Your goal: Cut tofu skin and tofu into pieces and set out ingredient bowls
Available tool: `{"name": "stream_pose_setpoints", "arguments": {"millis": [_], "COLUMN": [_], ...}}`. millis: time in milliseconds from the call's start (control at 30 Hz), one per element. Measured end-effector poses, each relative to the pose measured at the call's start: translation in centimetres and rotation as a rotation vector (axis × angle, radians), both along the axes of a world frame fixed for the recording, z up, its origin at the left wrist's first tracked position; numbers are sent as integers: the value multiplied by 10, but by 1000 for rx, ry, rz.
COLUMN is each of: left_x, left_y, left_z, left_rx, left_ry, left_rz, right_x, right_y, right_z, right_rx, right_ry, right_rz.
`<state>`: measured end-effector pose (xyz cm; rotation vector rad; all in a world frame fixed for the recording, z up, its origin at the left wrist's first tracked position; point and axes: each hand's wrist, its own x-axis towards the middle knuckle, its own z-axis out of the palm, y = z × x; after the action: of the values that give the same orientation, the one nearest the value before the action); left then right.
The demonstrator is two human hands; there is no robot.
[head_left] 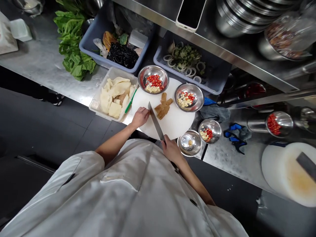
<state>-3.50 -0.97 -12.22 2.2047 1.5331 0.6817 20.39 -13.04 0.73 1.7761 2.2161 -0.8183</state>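
My right hand [171, 148] is wrapped round the handle of a kitchen knife [155, 121], its blade lying diagonally over the round white cutting board [181, 123]. Just left of the blade, my left hand [140, 117] rests on the board with curled fingers; what they press on is hidden. To the right of the blade lie brown cut food pieces [163, 106] in a small pile. Two steel bowls, a left one [142, 82] and a right one [197, 87], sit at the board's far side, holding chopped red chili and chopped pale garlic.
A plastic tub [93, 106] of pale food pieces stands left, a green-handled tool [130, 101] beside it. Behind are two blue-grey bins [86, 49] and leafy greens [74, 49]. Smaller steel bowls [183, 149] sit right. A steel shelf [158, 19] overhangs, bearing a phone [191, 13].
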Motion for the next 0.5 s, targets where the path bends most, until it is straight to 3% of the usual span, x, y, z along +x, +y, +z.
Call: {"name": "stream_pose_setpoints", "arguments": {"millis": [133, 233, 367, 433, 500], "left_x": [3, 6, 7, 6, 5], "left_y": [7, 19, 30, 32, 37], "left_z": [6, 16, 24, 22, 19], "left_rx": [-13, -32, -86, -89, -86], "left_ry": [21, 48, 149, 196, 209], "left_rz": [8, -182, -369, -343, -230], "right_x": [27, 51, 76, 88, 98], "right_y": [-16, -33, -50, -59, -69], "right_z": [-16, -21, -21, -21, -23], "right_rx": [166, 363, 492, 500, 510], "right_ry": [145, 195, 58, -6, -12], "right_rz": [-59, -132, -265, -324, -387]}}
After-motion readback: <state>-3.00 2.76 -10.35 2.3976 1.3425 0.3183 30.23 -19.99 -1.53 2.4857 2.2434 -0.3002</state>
